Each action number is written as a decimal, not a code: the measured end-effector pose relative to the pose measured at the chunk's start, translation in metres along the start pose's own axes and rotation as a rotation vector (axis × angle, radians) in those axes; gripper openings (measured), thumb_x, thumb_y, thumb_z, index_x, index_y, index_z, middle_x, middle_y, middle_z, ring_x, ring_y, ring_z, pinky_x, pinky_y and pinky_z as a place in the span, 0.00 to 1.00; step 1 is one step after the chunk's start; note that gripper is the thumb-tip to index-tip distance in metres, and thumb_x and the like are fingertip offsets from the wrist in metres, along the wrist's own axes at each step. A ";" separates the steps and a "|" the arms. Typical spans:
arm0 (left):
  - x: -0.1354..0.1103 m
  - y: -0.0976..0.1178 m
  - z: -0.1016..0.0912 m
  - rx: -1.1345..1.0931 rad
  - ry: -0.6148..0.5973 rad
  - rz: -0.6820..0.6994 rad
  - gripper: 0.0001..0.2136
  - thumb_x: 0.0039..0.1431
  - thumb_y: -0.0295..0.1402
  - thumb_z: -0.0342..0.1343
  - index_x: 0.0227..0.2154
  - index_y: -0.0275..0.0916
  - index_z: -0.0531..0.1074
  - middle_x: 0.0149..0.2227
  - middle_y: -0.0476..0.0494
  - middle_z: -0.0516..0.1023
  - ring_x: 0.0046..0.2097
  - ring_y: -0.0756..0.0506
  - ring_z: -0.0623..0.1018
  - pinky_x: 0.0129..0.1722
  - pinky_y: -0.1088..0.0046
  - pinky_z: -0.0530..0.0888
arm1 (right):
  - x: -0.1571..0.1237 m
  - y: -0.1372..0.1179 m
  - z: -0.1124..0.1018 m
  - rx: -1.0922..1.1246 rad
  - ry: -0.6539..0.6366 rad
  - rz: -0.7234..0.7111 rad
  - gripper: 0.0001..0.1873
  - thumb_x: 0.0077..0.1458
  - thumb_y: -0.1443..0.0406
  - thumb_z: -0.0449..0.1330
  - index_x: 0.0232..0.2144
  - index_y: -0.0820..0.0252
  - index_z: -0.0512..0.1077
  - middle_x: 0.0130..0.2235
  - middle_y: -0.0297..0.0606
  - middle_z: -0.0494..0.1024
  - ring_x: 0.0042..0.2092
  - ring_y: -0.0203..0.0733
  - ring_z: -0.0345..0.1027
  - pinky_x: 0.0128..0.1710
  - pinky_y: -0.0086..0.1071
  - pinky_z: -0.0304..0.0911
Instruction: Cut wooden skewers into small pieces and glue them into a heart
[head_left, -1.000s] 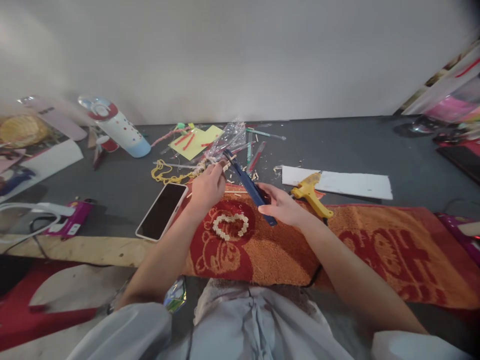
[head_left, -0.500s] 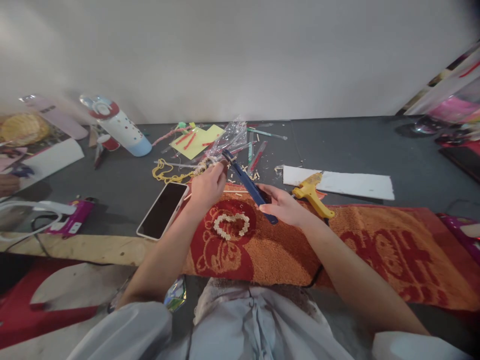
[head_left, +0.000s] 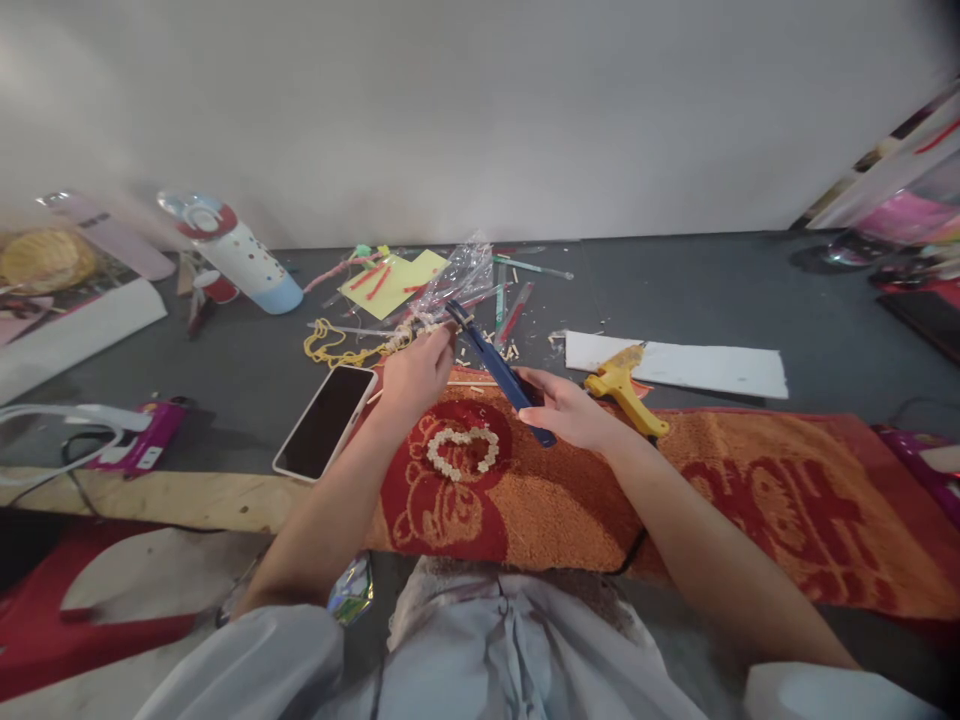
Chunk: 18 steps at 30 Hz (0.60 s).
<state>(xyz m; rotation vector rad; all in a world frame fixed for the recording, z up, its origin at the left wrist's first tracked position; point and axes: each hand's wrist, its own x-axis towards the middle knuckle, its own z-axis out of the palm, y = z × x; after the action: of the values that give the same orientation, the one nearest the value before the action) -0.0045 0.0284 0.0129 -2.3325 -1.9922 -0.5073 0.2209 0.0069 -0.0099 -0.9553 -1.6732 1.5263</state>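
Note:
My right hand [head_left: 564, 408] is wrapped round a long dark blue hand tool [head_left: 499, 372], which slants up to the left; its narrow far end looks forked. My left hand [head_left: 420, 368] is closed in a pinch beside that far end; its fingers hide whatever is in them. Below the hands, a heart outline of small cream pieces [head_left: 448, 466] lies on the orange and red towel [head_left: 562, 510]. Small pale stick pieces [head_left: 511, 352] are scattered past the towel's far edge.
A phone [head_left: 325, 422] lies left of my forearm. To the right are a yellow glue gun [head_left: 622, 385] and a white strip [head_left: 712, 368]. Behind are yellow paper [head_left: 390, 285], clear plastic wrap [head_left: 465, 268] and yellow yarn [head_left: 330, 345]. A dotted bottle [head_left: 244, 255] and a purple power strip [head_left: 150, 440] stand left.
My hands and the blue tool have barely moved. Another person's hand, seen at the far left edge before, is out of view now.

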 end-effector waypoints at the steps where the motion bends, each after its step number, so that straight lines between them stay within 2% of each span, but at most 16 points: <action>1: 0.000 0.000 0.000 -0.005 -0.001 0.003 0.18 0.67 0.35 0.39 0.53 0.40 0.68 0.42 0.40 0.79 0.41 0.44 0.77 0.33 0.72 0.66 | 0.000 0.000 0.000 0.003 -0.005 0.002 0.27 0.45 0.63 0.61 0.50 0.57 0.69 0.50 0.41 0.75 0.52 0.51 0.68 0.55 0.46 0.61; 4: 0.000 0.000 0.000 0.002 -0.003 0.000 0.18 0.66 0.35 0.39 0.53 0.40 0.69 0.42 0.40 0.79 0.41 0.43 0.77 0.34 0.72 0.67 | 0.001 0.000 -0.001 0.013 -0.022 0.003 0.28 0.45 0.63 0.61 0.52 0.57 0.69 0.53 0.41 0.74 0.55 0.51 0.67 0.58 0.47 0.59; 7: 0.000 0.002 -0.001 0.025 0.015 -0.015 0.17 0.67 0.35 0.39 0.47 0.38 0.71 0.39 0.39 0.78 0.40 0.42 0.77 0.36 0.70 0.69 | 0.002 0.001 -0.001 0.022 -0.023 -0.002 0.29 0.46 0.63 0.61 0.53 0.57 0.68 0.54 0.42 0.73 0.56 0.52 0.66 0.59 0.48 0.58; 11: -0.003 0.005 -0.004 -0.027 0.216 0.069 0.16 0.66 0.35 0.40 0.48 0.36 0.68 0.47 0.33 0.75 0.50 0.40 0.73 0.50 0.62 0.67 | 0.003 0.004 0.002 0.023 0.008 -0.041 0.30 0.46 0.61 0.61 0.54 0.58 0.68 0.54 0.43 0.73 0.55 0.51 0.66 0.56 0.47 0.61; 13: -0.005 0.005 -0.006 -0.070 0.298 0.129 0.15 0.65 0.36 0.42 0.47 0.36 0.68 0.48 0.32 0.74 0.53 0.39 0.71 0.54 0.59 0.65 | 0.004 0.005 0.004 0.034 0.032 -0.060 0.31 0.47 0.59 0.61 0.55 0.59 0.67 0.52 0.44 0.74 0.53 0.50 0.67 0.53 0.45 0.63; 15: -0.007 0.006 -0.006 -0.137 0.285 0.165 0.14 0.65 0.37 0.41 0.40 0.37 0.70 0.42 0.35 0.75 0.48 0.41 0.73 0.51 0.61 0.67 | 0.004 0.004 0.005 0.050 0.055 -0.067 0.32 0.48 0.58 0.60 0.55 0.59 0.66 0.51 0.44 0.74 0.51 0.50 0.68 0.52 0.45 0.64; 18: -0.007 0.010 -0.002 -0.321 0.138 0.141 0.18 0.65 0.43 0.40 0.33 0.38 0.71 0.32 0.39 0.75 0.38 0.44 0.75 0.43 0.65 0.71 | 0.004 0.004 0.008 0.079 0.084 -0.082 0.32 0.48 0.57 0.60 0.56 0.58 0.65 0.50 0.44 0.75 0.50 0.49 0.69 0.53 0.46 0.63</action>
<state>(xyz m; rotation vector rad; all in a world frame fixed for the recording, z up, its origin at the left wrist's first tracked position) 0.0035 0.0191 0.0146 -2.5068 -1.7827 -1.0144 0.2118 0.0066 -0.0146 -0.8866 -1.5627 1.4672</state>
